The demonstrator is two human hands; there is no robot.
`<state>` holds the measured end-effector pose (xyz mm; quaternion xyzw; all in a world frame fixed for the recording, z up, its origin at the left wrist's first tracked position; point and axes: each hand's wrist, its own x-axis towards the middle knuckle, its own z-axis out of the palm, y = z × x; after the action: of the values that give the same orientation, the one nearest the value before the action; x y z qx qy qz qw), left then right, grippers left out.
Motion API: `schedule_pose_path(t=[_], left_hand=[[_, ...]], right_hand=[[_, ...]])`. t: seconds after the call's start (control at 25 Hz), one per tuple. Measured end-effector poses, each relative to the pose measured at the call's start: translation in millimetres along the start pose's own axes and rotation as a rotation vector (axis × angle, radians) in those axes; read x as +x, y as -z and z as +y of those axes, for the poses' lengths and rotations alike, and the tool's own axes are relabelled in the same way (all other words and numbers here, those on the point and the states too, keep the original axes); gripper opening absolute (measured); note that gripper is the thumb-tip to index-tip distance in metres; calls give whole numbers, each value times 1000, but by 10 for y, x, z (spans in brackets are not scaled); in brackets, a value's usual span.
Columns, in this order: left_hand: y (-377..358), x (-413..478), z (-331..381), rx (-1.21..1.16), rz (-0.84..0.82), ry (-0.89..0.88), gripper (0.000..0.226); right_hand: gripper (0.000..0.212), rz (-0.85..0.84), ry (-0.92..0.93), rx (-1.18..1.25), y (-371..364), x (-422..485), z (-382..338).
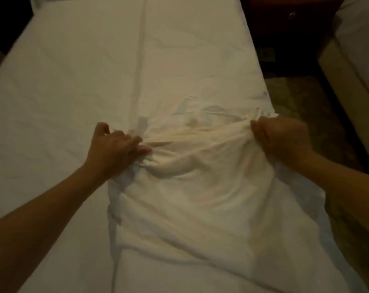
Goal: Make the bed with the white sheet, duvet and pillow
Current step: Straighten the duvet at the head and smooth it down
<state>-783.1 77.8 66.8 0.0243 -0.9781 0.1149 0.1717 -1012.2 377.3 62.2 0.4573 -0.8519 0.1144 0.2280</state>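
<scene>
On the near half of the bed, towards its right side, I see a bunched white bedding piece lying on top of the flat white sheet; I can't tell if it's the duvet or a second sheet. Left hand sits near the bed's midline, fingers curled and dug into the gathered far edge of the bunch, thumb sticking out apart from them. Right hand is at the bed's right edge, a closed fist clamped on the same gathered edge, and the cloth is pulled into tight folds between both hands. The sheet covers the rest of the bed, with a lengthwise crease up the middle. Off the bed's right side there's patterned carpet, a dark nightstand by the far corner, and a second bed beyond that.
</scene>
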Motion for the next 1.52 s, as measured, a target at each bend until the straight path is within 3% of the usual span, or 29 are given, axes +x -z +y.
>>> schedule_pose_path(t=[0.08,0.16,0.2,0.36,0.48,0.56,0.64,0.76,0.92,1.04,1.52], left_hand=[[84,170,-38,-16,-124,189,63],[-18,246,143,-14,-358,467,54],[-105,271,250,-32,-373,574,48],[-121,103,398,-142,-49,747,27],[76,-9,471,-239,135,538,25],[215,-39,600,-370,70,343,27],[400,-72,758,-435,-41,269,33],[791,-126,978,-435,-154,221,34],[1464,-71,1150,-461,-366,257,22],[1946,-40,1258,-406,-436,244,22],[4136,-349,2415,-345,-547,434,22]], right_hand=[[43,28,-81,-47,24,125,95],[49,-151,-167,-124,-118,137,80],[50,-240,-228,-156,-220,117,31],[41,-303,-396,-234,-273,-1,-112],[35,-122,-357,0,-70,-84,-229],[40,-115,-119,152,177,-189,-449],[42,-253,107,253,383,-376,-658],[41,-580,-12,444,855,-532,-946],[50,-727,-132,373,1458,-505,-1176],[47,-811,-188,371,1922,-412,-1291],[37,-811,-172,382,4230,-1117,-1134]])
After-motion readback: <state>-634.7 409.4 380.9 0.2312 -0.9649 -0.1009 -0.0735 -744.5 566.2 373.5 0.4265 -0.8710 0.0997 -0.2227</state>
